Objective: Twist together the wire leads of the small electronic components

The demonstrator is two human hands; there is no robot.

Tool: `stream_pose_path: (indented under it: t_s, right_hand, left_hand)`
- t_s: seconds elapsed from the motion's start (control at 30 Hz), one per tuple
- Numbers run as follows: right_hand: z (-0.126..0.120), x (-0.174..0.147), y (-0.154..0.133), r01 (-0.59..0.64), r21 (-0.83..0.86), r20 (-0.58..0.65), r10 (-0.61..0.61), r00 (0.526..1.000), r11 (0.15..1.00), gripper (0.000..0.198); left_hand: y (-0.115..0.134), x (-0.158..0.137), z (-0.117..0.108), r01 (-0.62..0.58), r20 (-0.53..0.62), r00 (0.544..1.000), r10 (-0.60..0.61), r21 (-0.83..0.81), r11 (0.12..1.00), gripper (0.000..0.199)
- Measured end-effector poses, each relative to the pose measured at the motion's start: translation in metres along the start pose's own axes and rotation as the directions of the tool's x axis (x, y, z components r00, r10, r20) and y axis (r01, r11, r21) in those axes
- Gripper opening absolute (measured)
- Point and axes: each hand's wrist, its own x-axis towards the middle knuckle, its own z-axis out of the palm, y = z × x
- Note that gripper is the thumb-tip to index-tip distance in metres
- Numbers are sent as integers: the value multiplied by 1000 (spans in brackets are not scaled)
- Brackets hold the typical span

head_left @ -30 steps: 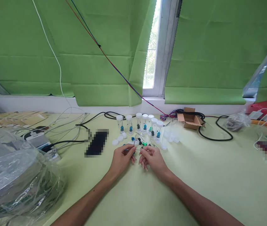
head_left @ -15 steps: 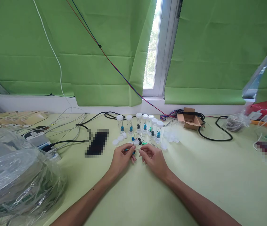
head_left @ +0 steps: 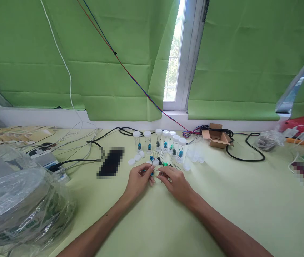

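Note:
Low over the table, my left hand (head_left: 138, 181) pinches a small blue part with thin wire legs (head_left: 152, 174) between thumb and fingers; much of it is hidden. Close beside it, my right hand (head_left: 178, 185) has its fingertips pressed together at the thin legs, and what they grip is too small to make out. Just beyond the fingers lie loose parts with wire legs, among them a green one (head_left: 165, 164) and a black one (head_left: 159, 160). A white cap (head_left: 155, 162) lies among them. Behind stand several clear capped vials (head_left: 148, 143), each with a small coloured part inside.
White caps (head_left: 131, 162) lie left of the vials, and empty clear vials (head_left: 194, 154) stand right. A small cardboard box (head_left: 216, 137) and black cable (head_left: 248, 159) are farther right. Leftward are a blurred dark rectangle (head_left: 111, 162), a power strip (head_left: 51, 162) and a plastic-wrapped spool (head_left: 20, 203).
My right hand has turned slightly and its fingers have shifted at the wire legs. My left hand keeps its pinch in nearly the same place.

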Motion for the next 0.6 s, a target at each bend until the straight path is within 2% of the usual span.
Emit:
stream_pose_path:
  t_s: [0.4, 0.5, 0.6]
  right_hand:
    - [2, 0, 2, -37, 23, -2, 38, 999, 999, 25]
    - [1, 1, 0, -68, 42, -1, 68, 998, 997, 28]
    - [2, 1, -3, -140, 136, 15, 139, 990, 981, 32]
  left_hand:
    - [0, -2, 1, -2, -17, 1000, 2, 44, 999, 27]
    - [-2, -3, 1, -1, -22, 1000, 3, 51, 999, 27]
    - [-3, -3, 1, 7, -27, 1000, -6, 58, 998, 28]
